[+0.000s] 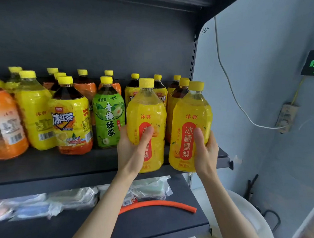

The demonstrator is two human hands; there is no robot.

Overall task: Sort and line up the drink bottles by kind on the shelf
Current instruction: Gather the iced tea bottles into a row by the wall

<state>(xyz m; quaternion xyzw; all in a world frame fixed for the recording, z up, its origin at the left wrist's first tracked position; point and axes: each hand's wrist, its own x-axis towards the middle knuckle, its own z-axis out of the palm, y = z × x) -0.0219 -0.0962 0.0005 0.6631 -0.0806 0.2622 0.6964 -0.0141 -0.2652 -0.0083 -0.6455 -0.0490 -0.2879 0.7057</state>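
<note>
Two yellow pear-drink bottles with yellow caps stand at the front right of the dark shelf. My left hand grips the left pear bottle, thumb across its red label. My right hand grips the right pear bottle at the shelf's front edge. Left of them stand a green tea bottle, an iced black tea bottle, another yellow bottle and an orange-labelled bottle. Several dark tea bottles stand behind in the back row.
The shelf ends at a slotted upright beside a grey wall with a white cable. The lower shelf holds plastic-wrapped packs and an orange tube. A white basin sits at the lower right.
</note>
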